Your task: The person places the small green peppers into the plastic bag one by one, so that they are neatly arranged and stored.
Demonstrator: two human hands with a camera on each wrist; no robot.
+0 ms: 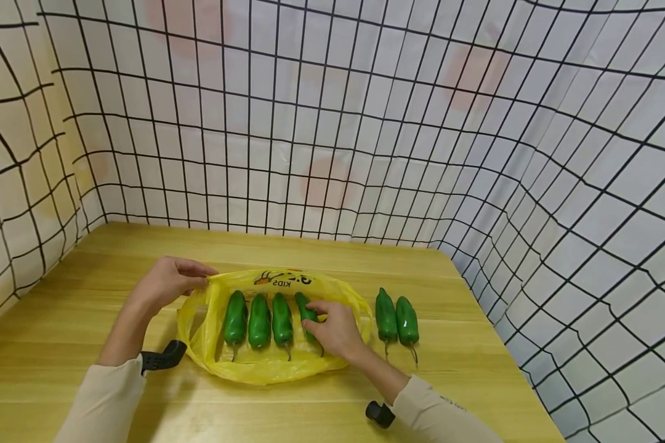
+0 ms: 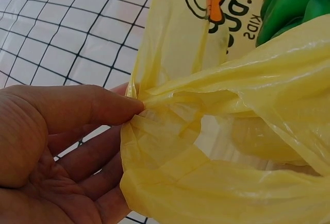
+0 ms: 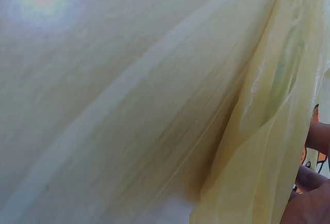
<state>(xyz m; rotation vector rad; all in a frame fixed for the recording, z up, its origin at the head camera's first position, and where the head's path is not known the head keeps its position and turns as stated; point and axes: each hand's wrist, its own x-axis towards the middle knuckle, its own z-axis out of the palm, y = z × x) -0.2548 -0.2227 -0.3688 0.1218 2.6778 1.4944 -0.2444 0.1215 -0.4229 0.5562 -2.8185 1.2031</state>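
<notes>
A yellow plastic bag lies spread with its mouth wide, and several green peppers sit side by side in it, stems toward me. At the bag's left edge, my left hand pinches the plastic between thumb and fingers, also seen close in the left wrist view, where the bag's handle hangs in folds. My right hand reaches over the right rim and grips the rightmost pepper in the bag, covering part of it. In the right wrist view, bag plastic hides most of that hand.
Two more green peppers lie on the wooden table to the right of the bag. A white sheet with a black grid rises behind the table and on both sides. Black wrist mounts are on both forearms.
</notes>
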